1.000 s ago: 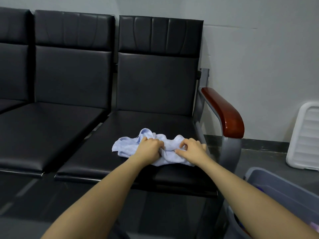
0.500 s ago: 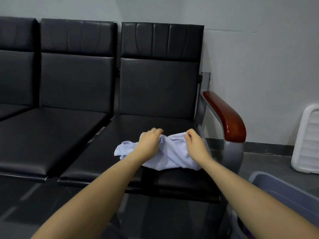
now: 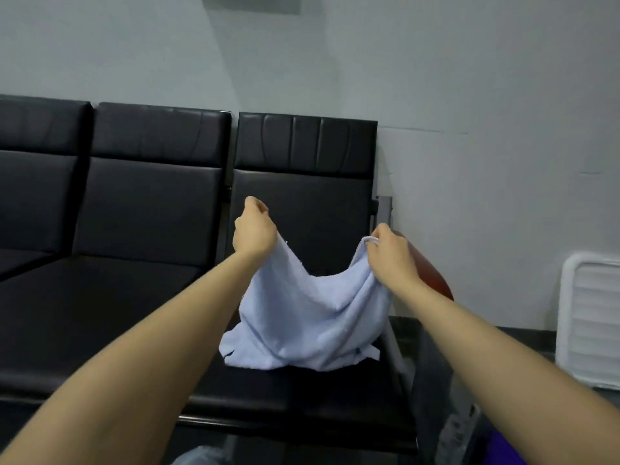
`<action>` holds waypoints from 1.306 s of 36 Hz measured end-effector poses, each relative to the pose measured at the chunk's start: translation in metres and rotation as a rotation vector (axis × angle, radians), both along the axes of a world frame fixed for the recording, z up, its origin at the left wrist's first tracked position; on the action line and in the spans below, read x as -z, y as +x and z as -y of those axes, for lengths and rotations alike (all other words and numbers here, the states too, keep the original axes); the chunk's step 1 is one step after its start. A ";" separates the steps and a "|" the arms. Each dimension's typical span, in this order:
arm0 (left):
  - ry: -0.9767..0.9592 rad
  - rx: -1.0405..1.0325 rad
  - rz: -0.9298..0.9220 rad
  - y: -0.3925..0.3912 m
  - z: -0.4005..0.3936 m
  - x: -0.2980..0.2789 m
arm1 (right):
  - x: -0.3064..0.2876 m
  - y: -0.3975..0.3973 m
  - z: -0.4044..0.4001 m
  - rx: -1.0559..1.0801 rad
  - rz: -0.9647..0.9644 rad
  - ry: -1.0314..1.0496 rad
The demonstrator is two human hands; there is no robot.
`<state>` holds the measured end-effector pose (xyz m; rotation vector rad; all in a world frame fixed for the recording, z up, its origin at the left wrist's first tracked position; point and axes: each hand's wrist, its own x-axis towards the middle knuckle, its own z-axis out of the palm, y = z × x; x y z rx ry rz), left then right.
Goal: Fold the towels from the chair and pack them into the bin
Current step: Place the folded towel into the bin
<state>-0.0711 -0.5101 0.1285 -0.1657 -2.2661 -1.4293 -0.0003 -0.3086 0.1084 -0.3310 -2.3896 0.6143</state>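
Observation:
A pale blue towel (image 3: 312, 317) hangs between my two hands above the rightmost black chair seat (image 3: 295, 394). My left hand (image 3: 253, 231) grips the towel's upper left edge, fingers curled. My right hand (image 3: 391, 255) pinches the upper right corner. The top edge sags between the hands, and the towel's lower end still rests crumpled on the seat. Only a sliver of the grey bin (image 3: 459, 431) shows at the bottom right, with something purple (image 3: 503, 448) beside or inside it.
The black seats (image 3: 100, 297) run in a row to the left. A red-brown wooden armrest (image 3: 432, 276) sits just behind my right hand. A white slatted plastic lid (image 3: 590, 320) leans on the wall at the right.
Both hands have lifted the towel up off the seat and spread apart, stretching its top edge. The camera view has tilted upward.

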 end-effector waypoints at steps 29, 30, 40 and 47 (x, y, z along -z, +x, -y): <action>-0.283 -0.066 -0.133 -0.035 0.007 -0.105 | -0.114 -0.013 -0.034 0.036 -0.488 -0.545; -0.342 -0.103 -0.150 -0.035 0.007 -0.103 | -0.113 -0.013 -0.034 0.041 -0.490 -0.565; 0.138 0.046 -0.088 -0.046 -0.005 -0.099 | -0.104 -0.022 -0.034 0.089 -0.537 -0.632; -0.505 0.008 -0.026 -0.041 0.002 -0.098 | -0.102 -0.018 -0.034 0.069 -0.519 -0.540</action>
